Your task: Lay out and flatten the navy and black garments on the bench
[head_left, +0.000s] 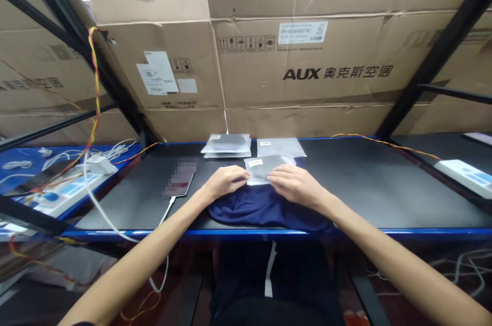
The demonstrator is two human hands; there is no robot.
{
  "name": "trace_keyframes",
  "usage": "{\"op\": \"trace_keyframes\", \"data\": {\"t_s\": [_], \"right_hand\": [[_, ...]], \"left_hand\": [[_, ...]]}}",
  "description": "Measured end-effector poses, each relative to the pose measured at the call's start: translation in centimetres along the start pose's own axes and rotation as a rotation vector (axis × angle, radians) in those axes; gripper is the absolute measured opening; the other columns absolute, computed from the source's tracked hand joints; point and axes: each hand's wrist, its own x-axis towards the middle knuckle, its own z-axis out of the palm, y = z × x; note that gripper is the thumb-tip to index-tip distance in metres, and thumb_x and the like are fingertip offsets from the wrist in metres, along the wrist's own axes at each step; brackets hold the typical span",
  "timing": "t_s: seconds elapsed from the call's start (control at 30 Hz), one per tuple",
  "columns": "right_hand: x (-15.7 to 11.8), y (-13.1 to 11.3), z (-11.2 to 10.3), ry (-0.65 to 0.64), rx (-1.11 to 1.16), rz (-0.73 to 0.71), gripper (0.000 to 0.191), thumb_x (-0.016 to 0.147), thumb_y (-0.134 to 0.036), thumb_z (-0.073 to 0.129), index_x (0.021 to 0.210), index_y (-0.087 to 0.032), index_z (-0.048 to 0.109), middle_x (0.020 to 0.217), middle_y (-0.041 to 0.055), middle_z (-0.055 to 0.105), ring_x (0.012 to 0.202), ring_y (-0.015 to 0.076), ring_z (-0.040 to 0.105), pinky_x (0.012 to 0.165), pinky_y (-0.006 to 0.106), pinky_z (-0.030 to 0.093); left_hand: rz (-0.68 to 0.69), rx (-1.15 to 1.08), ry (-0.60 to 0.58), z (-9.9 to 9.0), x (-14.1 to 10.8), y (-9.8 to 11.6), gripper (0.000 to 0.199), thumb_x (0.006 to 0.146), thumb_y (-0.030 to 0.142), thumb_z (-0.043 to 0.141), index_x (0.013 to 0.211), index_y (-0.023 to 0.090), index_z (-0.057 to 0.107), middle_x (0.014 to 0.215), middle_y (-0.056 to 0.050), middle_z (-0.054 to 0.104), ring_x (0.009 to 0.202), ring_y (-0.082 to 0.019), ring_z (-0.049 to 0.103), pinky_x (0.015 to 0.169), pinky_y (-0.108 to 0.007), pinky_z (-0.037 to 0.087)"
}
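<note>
A flat, frosted plastic packet (258,175) with a small white label lies between my two hands, over a crumpled navy blue cloth (249,210). My left hand (228,181) is closed at the packet's left edge, with the fingertips curled in. On the other side, my right hand (294,185) grips the right part, its fingers lying over the front. What the packet contains cannot be made out. Just behind it are a small stack of similar packets (226,145) and another labelled packet (280,147), both flat on the table.
A phone (184,180) with a white charging cable (169,208) lies left on the black tabletop (365,182). Power strips (71,190) (467,175) sit at both sides. Large cardboard sheets (307,95) wall off the back, between black frame posts (434,44).
</note>
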Motion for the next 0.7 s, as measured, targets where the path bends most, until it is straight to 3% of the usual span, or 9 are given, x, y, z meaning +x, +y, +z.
{"op": "trace_keyframes", "data": {"t_s": [0.13,0.4,0.53,0.7], "right_hand": [[1.7,-1.3,1.4,-0.045,-0.092,-0.137,0.031,0.102,-0.027,0.041,0.115,-0.021,0.068,0.108,0.0078,0.074,0.101,0.0246,0.065,0.090,0.041,0.051],[2.1,-1.9,2.7,-0.064,-0.273,-0.152,0.033,0.103,-0.023,0.036,0.099,-0.022,0.069,0.093,0.0056,0.074,0.083,0.0208,0.062,0.066,0.033,0.046],[1.6,-1.8,2.4,-0.051,-0.265,-0.143,0.032,0.102,-0.022,0.037,0.099,-0.019,0.069,0.098,0.0078,0.073,0.085,0.0223,0.064,0.065,0.034,0.047],[-0.3,-0.5,1.5,-0.022,-0.245,-0.081,0.035,0.100,-0.020,0.036,0.108,-0.020,0.071,0.112,0.0080,0.073,0.098,0.0236,0.064,0.075,0.035,0.051]], "left_hand": [[0.007,-0.003,0.012,0.3,0.6,0.7,0.017,0.094,0.028,0.055,0.092,0.020,0.071,0.097,-0.005,0.074,0.091,-0.017,0.069,0.084,-0.029,0.055],[0.056,-0.010,-0.013,0.4,0.6,1.0,0.020,0.095,0.027,0.053,0.090,0.019,0.070,0.094,-0.006,0.073,0.090,-0.017,0.068,0.082,-0.028,0.054],[0.102,0.046,-0.042,0.2,0.4,0.8,0.023,0.098,0.026,0.049,0.091,0.019,0.070,0.101,-0.006,0.073,0.092,-0.017,0.067,0.082,-0.028,0.053],[0.142,0.122,-0.058,-0.3,0.3,0.5,0.025,0.099,0.021,0.045,0.092,0.020,0.069,0.102,-0.005,0.072,0.092,-0.016,0.066,0.079,-0.025,0.052]]}}
